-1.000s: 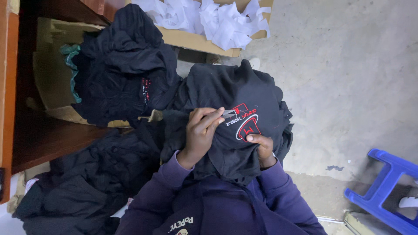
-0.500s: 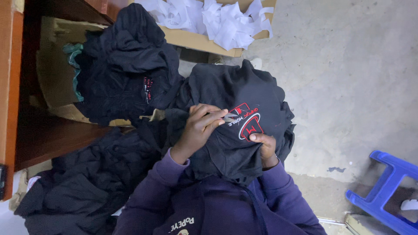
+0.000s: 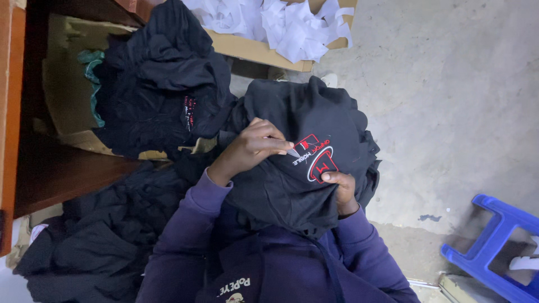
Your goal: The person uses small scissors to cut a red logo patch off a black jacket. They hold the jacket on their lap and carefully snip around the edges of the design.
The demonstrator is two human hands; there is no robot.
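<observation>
Black garment point(image 3: 292, 168) lies draped over the lap at centre, its red-and-white embroidered emblem point(image 3: 317, 160) facing up. Left hand point(image 3: 250, 148) pinches a small blade point(image 3: 293, 151) at the emblem's edge; right hand point(image 3: 339, 188) grips the fabric at 5 o'clock. Cardboard box point(image 3: 264, 53) of white scraps sits at 12 o'clock, bare concrete floor point(image 3: 449, 101) at 3 o'clock.

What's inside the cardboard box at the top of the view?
The cardboard box holds a heap of white scraps, paper or fabric backing by the look of it, spilling over its rim. Whatever lies beneath them is covered, and the box's far part runs out of frame.
</observation>
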